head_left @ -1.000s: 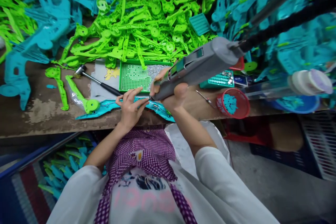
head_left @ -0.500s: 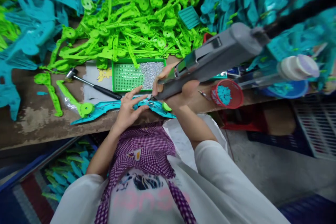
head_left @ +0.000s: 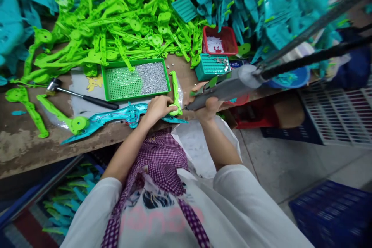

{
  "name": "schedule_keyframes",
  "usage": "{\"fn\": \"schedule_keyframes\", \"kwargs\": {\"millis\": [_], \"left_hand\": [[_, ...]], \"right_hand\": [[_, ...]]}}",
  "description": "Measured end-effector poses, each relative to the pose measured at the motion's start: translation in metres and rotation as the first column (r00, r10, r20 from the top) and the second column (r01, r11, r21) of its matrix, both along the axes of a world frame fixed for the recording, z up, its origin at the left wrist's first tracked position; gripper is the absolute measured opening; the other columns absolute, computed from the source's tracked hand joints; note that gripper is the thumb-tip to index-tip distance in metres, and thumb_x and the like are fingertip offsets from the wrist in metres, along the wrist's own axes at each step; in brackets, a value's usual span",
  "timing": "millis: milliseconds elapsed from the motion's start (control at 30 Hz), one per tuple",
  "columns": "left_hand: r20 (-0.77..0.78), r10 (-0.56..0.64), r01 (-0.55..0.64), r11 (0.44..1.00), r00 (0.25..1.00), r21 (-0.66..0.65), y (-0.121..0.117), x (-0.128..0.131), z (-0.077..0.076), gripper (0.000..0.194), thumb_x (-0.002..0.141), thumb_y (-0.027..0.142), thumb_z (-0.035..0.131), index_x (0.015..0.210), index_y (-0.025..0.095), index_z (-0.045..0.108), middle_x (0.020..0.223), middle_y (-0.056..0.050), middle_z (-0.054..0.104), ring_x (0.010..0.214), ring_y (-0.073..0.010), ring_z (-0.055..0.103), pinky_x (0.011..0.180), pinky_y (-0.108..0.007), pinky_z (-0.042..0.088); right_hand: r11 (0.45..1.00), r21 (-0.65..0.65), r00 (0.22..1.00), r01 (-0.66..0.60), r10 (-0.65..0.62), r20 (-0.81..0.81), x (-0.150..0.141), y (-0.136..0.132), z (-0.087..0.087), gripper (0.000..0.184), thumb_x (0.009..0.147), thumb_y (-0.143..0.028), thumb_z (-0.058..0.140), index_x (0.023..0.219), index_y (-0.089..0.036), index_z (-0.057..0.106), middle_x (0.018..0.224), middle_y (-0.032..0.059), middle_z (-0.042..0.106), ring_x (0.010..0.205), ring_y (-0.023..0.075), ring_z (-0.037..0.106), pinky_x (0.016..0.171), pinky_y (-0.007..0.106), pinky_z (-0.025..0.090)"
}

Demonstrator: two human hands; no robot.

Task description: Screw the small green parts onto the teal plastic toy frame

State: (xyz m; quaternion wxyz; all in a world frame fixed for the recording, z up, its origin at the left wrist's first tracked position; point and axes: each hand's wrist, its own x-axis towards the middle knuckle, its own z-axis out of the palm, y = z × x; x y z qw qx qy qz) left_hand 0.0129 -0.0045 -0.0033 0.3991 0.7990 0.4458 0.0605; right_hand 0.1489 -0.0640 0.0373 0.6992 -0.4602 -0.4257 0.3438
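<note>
My left hand [head_left: 158, 107] is closed round the round end of a lime-green plastic arm piece [head_left: 174, 90] at the table's front edge. That piece lies over the right end of a long teal plastic part [head_left: 116, 116] stretched along the edge. My right hand [head_left: 207, 105] grips a grey powered screwdriver [head_left: 229, 85] hanging from a cable, its tip pointing left toward the green piece. A green tray [head_left: 135, 79] half filled with small silver screws sits just behind my hands.
A hammer [head_left: 81, 96] lies left of the tray. Heaps of green parts [head_left: 116, 19] and teal parts [head_left: 261, 4] fill the back of the table. A red basket [head_left: 220, 40] and a teal box [head_left: 211, 66] stand at right. Blue crates sit on the floor.
My view swung right and down. My left hand left the teal part's middle and took hold of a green arm piece. The screwdriver dropped lower and its tip drew back from the teal part.
</note>
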Motion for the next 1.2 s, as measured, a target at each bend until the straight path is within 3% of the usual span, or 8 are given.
{"fn": "schedule_keyframes", "kwargs": {"millis": [233,633,833,1000,1200], "left_hand": [[-0.018,-0.025,0.025,0.999,1.0,0.025,0.006,0.001,0.001,0.024,0.08,0.041,0.07,0.095,0.024,0.078,0.096,-0.007,0.076,0.088,-0.0228,0.068,0.077,-0.035,0.048],[-0.01,0.011,-0.01,0.999,1.0,0.038,0.012,0.003,-0.001,0.027,0.082,0.044,0.068,0.099,0.026,0.078,0.1,-0.007,0.076,0.094,-0.0249,0.068,0.08,-0.035,0.047],[-0.01,0.015,-0.014,0.999,1.0,0.049,0.012,0.004,-0.004,0.027,0.081,0.045,0.068,0.098,0.026,0.078,0.099,-0.006,0.076,0.094,-0.0253,0.068,0.078,-0.034,0.047],[-0.013,0.028,-0.028,0.998,1.0,0.051,0.011,0.005,-0.003,0.027,0.081,0.045,0.07,0.097,0.025,0.079,0.097,-0.007,0.076,0.091,-0.0256,0.068,0.077,-0.035,0.047],[-0.018,0.05,-0.049,0.997,0.999,0.055,0.01,0.006,-0.005,0.026,0.08,0.045,0.07,0.096,0.026,0.079,0.099,-0.008,0.076,0.093,-0.0261,0.068,0.078,-0.036,0.047]], "right_hand": [[0.999,0.028,0.998,-0.028,0.029,-0.051,0.006,0.005,-0.009,0.054,0.062,-0.077,0.065,0.079,-0.025,0.063,0.049,-0.0049,0.051,0.042,0.0144,0.055,0.042,0.027,0.045],[0.996,0.093,0.997,0.013,-0.019,0.071,0.006,0.02,-0.01,0.062,0.063,-0.083,0.058,0.085,-0.026,0.066,0.046,-0.0055,0.05,0.036,0.0126,0.051,0.036,0.025,0.039],[0.997,0.073,0.991,0.002,-0.012,0.136,0.01,0.023,-0.014,0.06,0.067,-0.082,0.056,0.087,-0.027,0.066,0.048,-0.0057,0.049,0.04,0.0129,0.054,0.043,0.027,0.044],[0.998,0.065,0.991,0.018,-0.026,0.134,0.01,0.024,-0.014,0.065,0.068,-0.086,0.048,0.084,-0.026,0.065,0.046,-0.0059,0.045,0.037,0.0116,0.049,0.038,0.025,0.039],[0.999,-0.038,0.984,-0.011,0.018,0.176,0.011,0.022,-0.032,0.06,0.061,-0.083,0.058,0.076,-0.025,0.058,0.051,-0.0037,0.054,0.052,0.0161,0.062,0.053,0.03,0.053]]}}
